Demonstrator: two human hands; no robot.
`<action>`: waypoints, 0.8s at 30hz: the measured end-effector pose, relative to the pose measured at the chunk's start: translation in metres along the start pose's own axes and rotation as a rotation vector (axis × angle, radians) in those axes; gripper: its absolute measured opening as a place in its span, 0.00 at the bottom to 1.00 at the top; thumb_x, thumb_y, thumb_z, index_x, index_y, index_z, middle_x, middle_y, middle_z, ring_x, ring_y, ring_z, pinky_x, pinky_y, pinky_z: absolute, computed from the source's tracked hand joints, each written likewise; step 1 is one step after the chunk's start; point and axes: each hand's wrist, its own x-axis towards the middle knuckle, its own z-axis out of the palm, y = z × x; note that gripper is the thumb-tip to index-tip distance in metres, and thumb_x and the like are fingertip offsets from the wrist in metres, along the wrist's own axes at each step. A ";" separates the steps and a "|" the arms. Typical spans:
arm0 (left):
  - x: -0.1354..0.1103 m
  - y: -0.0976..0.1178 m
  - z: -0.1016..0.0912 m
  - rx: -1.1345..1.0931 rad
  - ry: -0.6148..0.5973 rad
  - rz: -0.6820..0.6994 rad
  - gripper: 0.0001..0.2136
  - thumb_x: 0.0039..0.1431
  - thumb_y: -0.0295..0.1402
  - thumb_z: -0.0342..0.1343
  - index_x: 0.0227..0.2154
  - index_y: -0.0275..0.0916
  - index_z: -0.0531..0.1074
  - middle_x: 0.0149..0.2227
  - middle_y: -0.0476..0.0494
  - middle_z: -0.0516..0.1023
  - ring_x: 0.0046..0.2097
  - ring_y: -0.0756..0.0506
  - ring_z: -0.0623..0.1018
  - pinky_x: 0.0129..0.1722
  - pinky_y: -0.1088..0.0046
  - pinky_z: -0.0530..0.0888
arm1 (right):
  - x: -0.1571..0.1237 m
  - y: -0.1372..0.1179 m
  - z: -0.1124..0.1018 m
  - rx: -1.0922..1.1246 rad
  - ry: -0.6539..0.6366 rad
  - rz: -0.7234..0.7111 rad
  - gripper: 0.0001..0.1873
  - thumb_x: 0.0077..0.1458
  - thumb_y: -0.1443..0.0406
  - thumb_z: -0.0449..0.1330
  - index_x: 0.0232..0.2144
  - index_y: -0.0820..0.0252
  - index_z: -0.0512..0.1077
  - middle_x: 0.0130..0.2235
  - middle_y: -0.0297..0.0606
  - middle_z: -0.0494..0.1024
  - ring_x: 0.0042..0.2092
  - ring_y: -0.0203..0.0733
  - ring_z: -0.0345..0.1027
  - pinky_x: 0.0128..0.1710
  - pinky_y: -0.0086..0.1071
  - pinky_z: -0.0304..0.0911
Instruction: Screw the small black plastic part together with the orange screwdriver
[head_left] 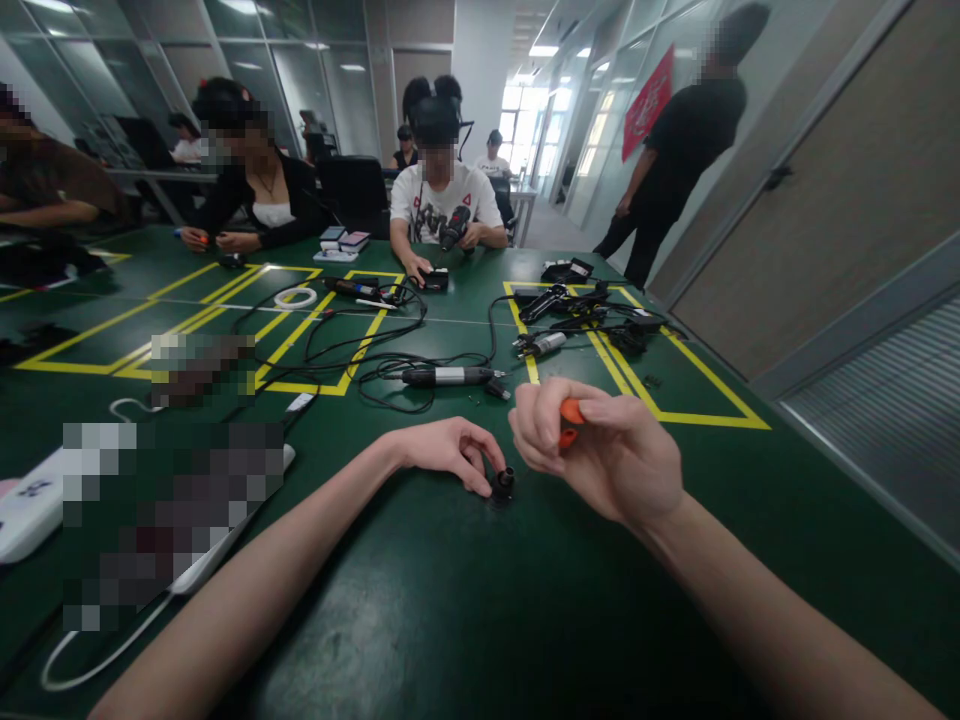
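Note:
My left hand (454, 450) rests low over the green tabletop, its fingers curled and closed at the side of a small black round part (504, 484) with a short raised tube. That part stands on the table. To its right, my right hand (611, 450) is raised a little above the surface, palm side toward me. Its thumb and fingers are closed around a small orange piece (573, 411); a second bit of orange (568, 438) shows lower between the fingers. Whether the two bits belong to one object, I cannot tell.
Beyond my hands lies a grey-and-black pen-shaped power tool (450, 376) with looped black cables. Another grey tool (544, 345) and tangled cords lie at the right. White power strips (34, 505) sit at left. Across the table, a person (442, 200) holds a drill (455, 230).

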 end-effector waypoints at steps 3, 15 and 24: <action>0.000 -0.003 -0.001 0.029 0.011 0.014 0.25 0.40 0.42 0.80 0.41 0.37 0.83 0.32 0.46 0.84 0.32 0.49 0.81 0.39 0.72 0.78 | -0.002 0.002 0.005 0.036 0.009 0.016 0.07 0.59 0.62 0.58 0.33 0.59 0.73 0.24 0.30 0.66 0.24 0.36 0.54 0.24 0.30 0.51; -0.001 0.001 0.000 0.019 0.010 -0.002 0.26 0.39 0.43 0.80 0.41 0.36 0.83 0.30 0.47 0.84 0.31 0.50 0.81 0.38 0.74 0.77 | 0.002 0.002 0.004 -0.024 0.027 -0.004 0.11 0.64 0.59 0.55 0.31 0.58 0.69 0.21 0.29 0.67 0.22 0.34 0.53 0.23 0.29 0.51; -0.001 0.004 0.001 -0.012 0.004 -0.018 0.23 0.40 0.41 0.80 0.38 0.36 0.82 0.28 0.49 0.84 0.29 0.52 0.79 0.32 0.78 0.73 | -0.004 0.006 0.004 0.071 0.015 -0.029 0.08 0.56 0.58 0.57 0.35 0.55 0.65 0.21 0.24 0.59 0.21 0.33 0.42 0.21 0.28 0.43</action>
